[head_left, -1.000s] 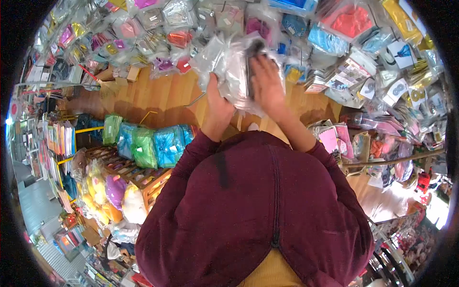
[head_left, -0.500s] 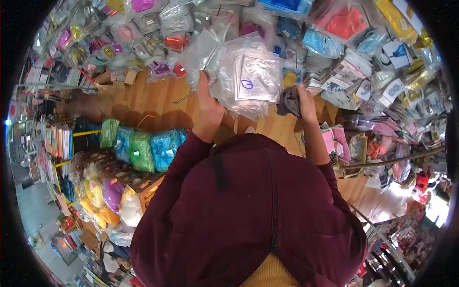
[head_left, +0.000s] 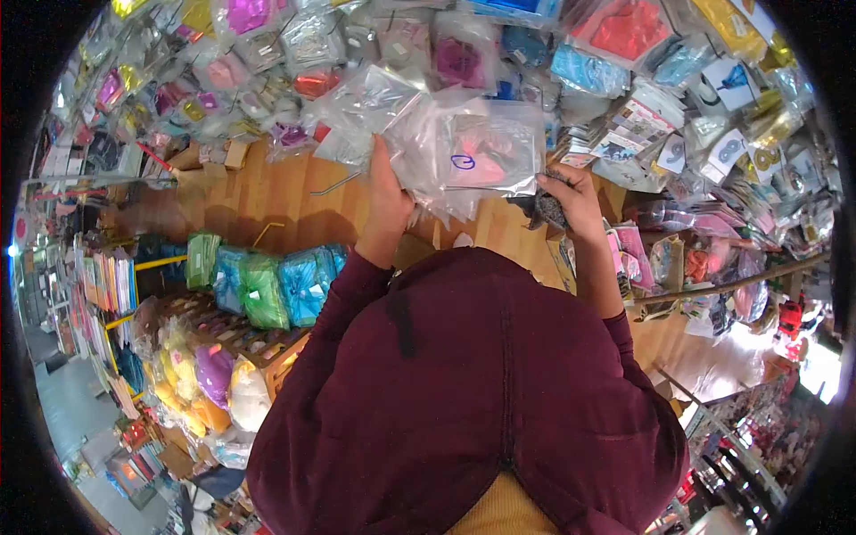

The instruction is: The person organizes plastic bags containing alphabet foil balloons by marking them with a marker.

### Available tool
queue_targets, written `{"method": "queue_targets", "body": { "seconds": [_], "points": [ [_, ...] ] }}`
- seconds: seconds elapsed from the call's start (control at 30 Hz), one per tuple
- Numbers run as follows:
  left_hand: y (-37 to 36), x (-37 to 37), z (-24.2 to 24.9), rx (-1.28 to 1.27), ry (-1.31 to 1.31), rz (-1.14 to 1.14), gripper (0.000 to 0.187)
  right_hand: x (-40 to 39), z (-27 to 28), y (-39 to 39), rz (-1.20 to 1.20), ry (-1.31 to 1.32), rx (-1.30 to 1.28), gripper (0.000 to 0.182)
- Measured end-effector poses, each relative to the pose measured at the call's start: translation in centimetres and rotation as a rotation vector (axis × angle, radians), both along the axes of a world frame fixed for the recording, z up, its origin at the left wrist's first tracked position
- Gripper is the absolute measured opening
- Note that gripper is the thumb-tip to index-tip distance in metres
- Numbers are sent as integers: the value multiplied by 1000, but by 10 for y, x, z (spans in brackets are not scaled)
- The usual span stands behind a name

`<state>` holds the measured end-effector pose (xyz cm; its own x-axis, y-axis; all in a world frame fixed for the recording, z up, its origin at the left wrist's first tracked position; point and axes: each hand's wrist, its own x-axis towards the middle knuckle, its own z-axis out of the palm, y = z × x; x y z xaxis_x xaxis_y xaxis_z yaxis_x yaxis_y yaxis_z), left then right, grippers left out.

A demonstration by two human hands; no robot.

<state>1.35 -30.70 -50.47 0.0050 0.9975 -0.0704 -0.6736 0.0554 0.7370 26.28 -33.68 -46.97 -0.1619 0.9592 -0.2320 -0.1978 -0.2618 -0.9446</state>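
Note:
My left hand (head_left: 388, 198) is closed around the left edge of a bunch of clear plastic packets (head_left: 419, 147), its thumb pointing up. The front packet (head_left: 495, 147) looks silvery and pinkish and bears a blue handwritten mark. A crumpled dark grey cloth (head_left: 546, 210) is bunched under my right hand (head_left: 575, 198), which grips it. The thumb and fingertips of that hand are right at the packet's lower right corner. A bent metal hook (head_left: 335, 185) juts out just left of my left hand.
Many bagged goods (head_left: 308, 40) hang across the far side, with card packs (head_left: 633, 125) at the right. Blue and green bundles (head_left: 263, 290) lie at the left beside a wooden rack. A rail (head_left: 740, 281) crosses at the right above the wooden floor (head_left: 245, 192).
My right hand has turned inward with the cloth and come to the packet's corner. The front packet has shifted slightly right, and its face now reflects pink.

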Motion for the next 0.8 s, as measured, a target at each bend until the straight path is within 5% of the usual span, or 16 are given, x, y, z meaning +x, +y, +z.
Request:
{"method": "queue_targets", "body": {
  "seconds": [0.17, 0.4, 0.47, 0.67, 0.8],
  "points": [
    [-2, 14, -8, -325, 42, 1, 48, 5, -6, 2, -195, -108, 90, 11],
    [-3, 19, -34, -72, 186, -250, 52, 1, 1, -6, -240, 39, 15, 19],
    [-1, 25, -19, -259, 131, -135, 53, 2, -3, -14, -260, 19, -12, 13],
    [25, 36, -21, -261, 44, -224, 53, 2, -9, -33, -366, -28, -67, 8],
    [35, 31, -31, -238, 29, -342, 58, -9, 4, -39, -387, 178, -126, 8]
  ]
}}
